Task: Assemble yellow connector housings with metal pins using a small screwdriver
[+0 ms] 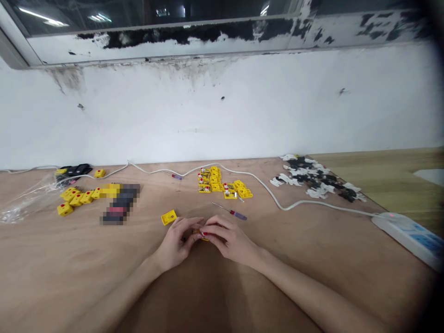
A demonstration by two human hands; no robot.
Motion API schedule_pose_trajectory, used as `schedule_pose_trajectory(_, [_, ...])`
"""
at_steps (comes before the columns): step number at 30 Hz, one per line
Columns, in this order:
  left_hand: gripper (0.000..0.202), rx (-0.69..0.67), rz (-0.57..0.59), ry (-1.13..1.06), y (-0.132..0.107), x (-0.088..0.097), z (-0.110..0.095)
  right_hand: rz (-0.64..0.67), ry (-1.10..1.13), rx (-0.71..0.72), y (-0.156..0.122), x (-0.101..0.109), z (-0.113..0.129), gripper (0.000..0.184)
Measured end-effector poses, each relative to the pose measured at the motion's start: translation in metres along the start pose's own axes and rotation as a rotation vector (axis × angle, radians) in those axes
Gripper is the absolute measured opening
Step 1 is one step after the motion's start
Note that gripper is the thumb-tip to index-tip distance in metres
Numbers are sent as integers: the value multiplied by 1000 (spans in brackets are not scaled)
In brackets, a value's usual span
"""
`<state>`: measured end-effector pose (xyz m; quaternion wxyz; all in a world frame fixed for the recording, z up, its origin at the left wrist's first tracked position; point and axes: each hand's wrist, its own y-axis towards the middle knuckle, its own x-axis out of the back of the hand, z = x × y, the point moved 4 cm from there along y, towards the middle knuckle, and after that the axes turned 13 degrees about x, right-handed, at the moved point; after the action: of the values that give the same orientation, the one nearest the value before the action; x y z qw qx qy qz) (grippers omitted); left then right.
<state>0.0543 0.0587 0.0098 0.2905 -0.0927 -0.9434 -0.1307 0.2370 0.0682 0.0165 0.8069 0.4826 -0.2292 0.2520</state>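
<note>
My left hand [176, 244] is closed on the edge of a small yellow plastic case half [205, 239], mostly hidden behind the fingers. From the other side, my right hand [233, 240] pinches at the same case, with a small red button [204, 234] showing between the fingertips. Just beyond my left hand lies a loose yellow cover [169, 217], open side up. A screwdriver [237, 214] with a red and purple handle rests beyond my right hand. Farther off sit several opened yellow cases [210, 179] with red buttons and metal parts inside.
Several closed yellow boxes [76, 199], a pixelated dark object [121, 203] and a clear plastic bag [31, 201] lie at left. A second screwdriver [176, 176] is near the wall. At right are black and white pieces [315, 178]; a white cable [256, 178] runs to a power strip [409, 236].
</note>
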Motion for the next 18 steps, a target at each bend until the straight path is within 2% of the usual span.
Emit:
schedule_pose_trajectory(2, [32,22,0,-30,0,3,0,-56,41,-32,1,3,0,20])
schedule_pose_trajectory(4, [29,103,-62,-138,2,10,3,-119,56,-67,1,7,-1,20])
schedule_pose_trajectory(9, [39,443,-376,-682,8,44,20,-220,25,-154,-3,12,-9,19])
schedule_pose_trajectory(10, [40,506,-395,-795,9,50,25,-229,15,-165,-3,13,-10,17])
schedule_pose_trajectory(12, [39,579,-359,-1005,14,59,34,-237,-2,-184,-4,14,-13,13])
schedule_pose_trajectory(14, [45,533,-371,-1075,16,70,42,-232,-6,-203,-4,14,-14,10])
schedule_pose_trajectory(15, [49,469,-434,-1015,16,76,45,-227,-6,-210,-4,14,-15,9])
schedule_pose_trajectory(18, [50,229,-708,-589,4,87,48,-207,-13,-216,-3,13,-15,8])
